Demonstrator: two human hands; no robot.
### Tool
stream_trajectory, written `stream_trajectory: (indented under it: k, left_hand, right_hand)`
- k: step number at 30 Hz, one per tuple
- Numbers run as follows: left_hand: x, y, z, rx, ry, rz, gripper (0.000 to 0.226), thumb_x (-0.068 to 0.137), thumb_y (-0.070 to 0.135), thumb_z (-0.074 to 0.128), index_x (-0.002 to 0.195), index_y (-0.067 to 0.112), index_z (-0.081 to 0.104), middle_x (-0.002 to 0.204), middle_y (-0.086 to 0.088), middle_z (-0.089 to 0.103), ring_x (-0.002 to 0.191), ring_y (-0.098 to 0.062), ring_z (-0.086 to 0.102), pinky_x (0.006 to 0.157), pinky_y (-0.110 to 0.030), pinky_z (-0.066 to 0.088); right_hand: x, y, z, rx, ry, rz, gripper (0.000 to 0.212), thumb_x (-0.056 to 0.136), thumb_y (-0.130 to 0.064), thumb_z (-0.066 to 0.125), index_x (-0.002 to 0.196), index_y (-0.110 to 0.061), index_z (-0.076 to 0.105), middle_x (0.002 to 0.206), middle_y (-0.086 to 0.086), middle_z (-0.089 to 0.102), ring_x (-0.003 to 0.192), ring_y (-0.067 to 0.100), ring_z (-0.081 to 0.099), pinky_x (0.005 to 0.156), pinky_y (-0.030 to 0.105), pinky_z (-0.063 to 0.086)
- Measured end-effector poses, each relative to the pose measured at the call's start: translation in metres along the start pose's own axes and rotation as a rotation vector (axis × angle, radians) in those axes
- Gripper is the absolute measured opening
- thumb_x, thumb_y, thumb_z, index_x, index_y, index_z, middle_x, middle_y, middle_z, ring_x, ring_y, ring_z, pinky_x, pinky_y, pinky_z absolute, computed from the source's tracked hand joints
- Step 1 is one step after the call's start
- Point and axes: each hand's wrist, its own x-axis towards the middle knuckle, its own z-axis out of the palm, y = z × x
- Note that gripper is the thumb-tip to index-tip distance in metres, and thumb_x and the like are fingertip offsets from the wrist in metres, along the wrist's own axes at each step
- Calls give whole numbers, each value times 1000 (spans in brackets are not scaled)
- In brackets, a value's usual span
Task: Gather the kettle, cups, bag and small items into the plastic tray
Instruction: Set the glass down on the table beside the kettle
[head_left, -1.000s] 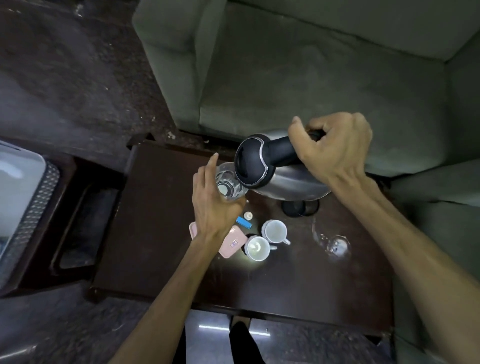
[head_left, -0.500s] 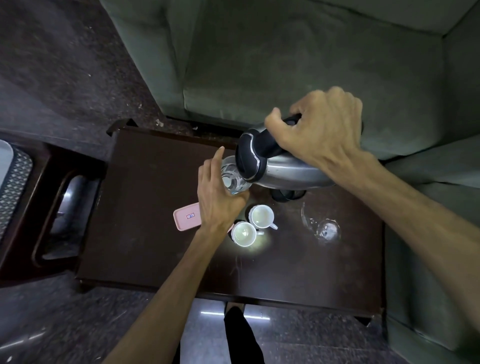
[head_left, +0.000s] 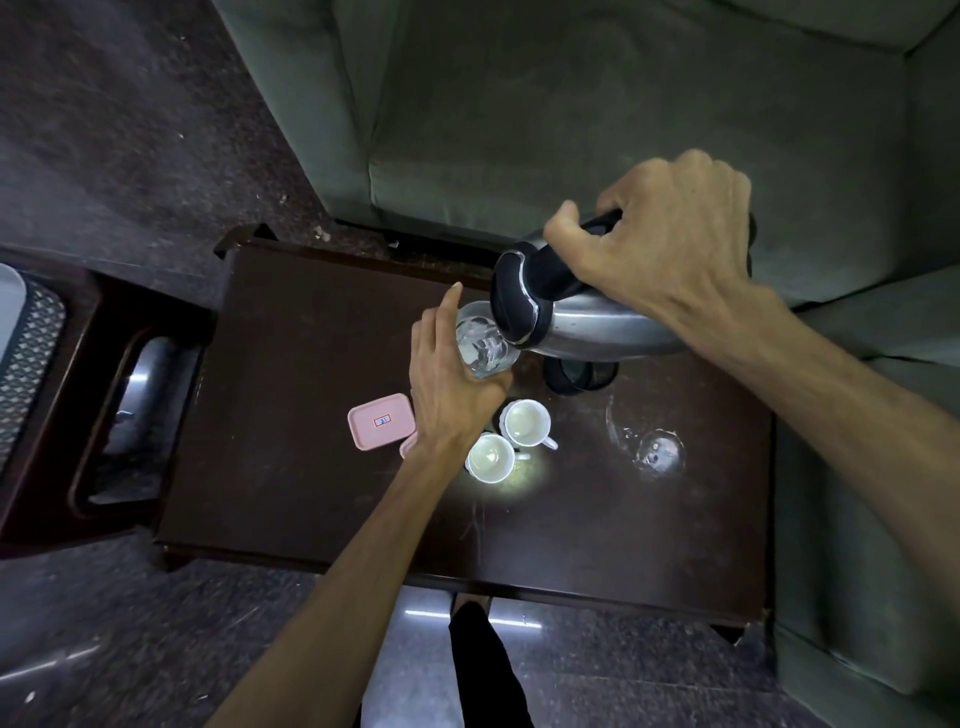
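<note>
Head view, looking down. I see a green sofa (head_left: 597, 119) filling the field from 11 to 2 o'clock. Below it lies the dark wooden table (head_left: 311, 493), occupying the centre. At 9 o'clock, at the left edge, stands a lattice-walled plastic tray (head_left: 28, 358); a metal dish (head_left: 140, 384) sits in a recess between it and the table.

My right hand (head_left: 670, 244), at 1 o'clock, is closed in a full fist around the black handle of the steel kettle (head_left: 587, 325), which is lifted and tipped nearly horizontal, lid end toward 9 o'clock. The kettle's round black base (head_left: 579, 376) rests on the table just under it.

My left hand (head_left: 449, 384), near centre, is wrapped around a clear glass (head_left: 480, 340), index finger raised off it; the kettle's lid end overlaps the glass rim. I cannot tell whether they touch.

A second clear glass (head_left: 647, 439) lies on its side at 3 o'clock of centre. Two white cups (head_left: 506, 439) stand upright just beside each other below the left hand. A pink lid (head_left: 382, 420) lies flat at 9 o'clock of the cups; a pink edge shows beside the left wrist, otherwise hidden.
</note>
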Motion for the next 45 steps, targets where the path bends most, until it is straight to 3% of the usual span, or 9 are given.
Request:
stream_trajectory:
  k: [13,24,29,34,40,45]
  left_hand:
    - [-2,-2,3,2,-12,-19,101,59,24,88,149,17,44,118,1,59,109,-19,53,93,-20,39]
    - [-4,-3,6,9,-27,-25,101,59,24,88,150,17,43,121,-1,59,112,-16,50,92,-9,28]
    - [-4,-5,7,10,-40,-29,101,59,23,88,150,17,44,121,-1,59,112,-19,52,93,-9,29]
    - [-7,-5,8,18,-48,-35,100,60,23,88,150,18,44,122,0,59,113,-18,52,91,-11,31]
    - [-8,-6,9,17,-53,-35,99,61,22,89,150,17,45,122,0,59,112,-19,53,89,-10,30]
    - [-8,-9,10,28,-62,-41,101,60,24,88,150,19,44,123,1,59,112,-19,53,89,-11,30]
  right_hand:
    - [-5,3,-3,33,-66,13,60,84,-54,44,59,-4,65,48,13,54,53,34,55,61,39,49]
    - [-9,10,1,23,-17,33,59,84,-54,47,60,-5,68,44,9,48,48,27,45,59,30,33]
    - [-10,11,0,8,-26,40,59,85,-54,47,63,-5,70,46,9,50,50,28,47,59,31,34]
    - [-12,12,-2,4,-38,52,59,85,-53,47,60,-4,67,43,4,41,48,25,40,60,30,30]
    - [-12,13,-4,-8,-51,32,59,86,-54,45,65,-6,72,49,10,55,52,27,50,61,33,40]
    - [-12,13,-6,-12,-39,20,58,86,-54,44,66,-8,74,48,8,55,51,26,49,61,31,36]
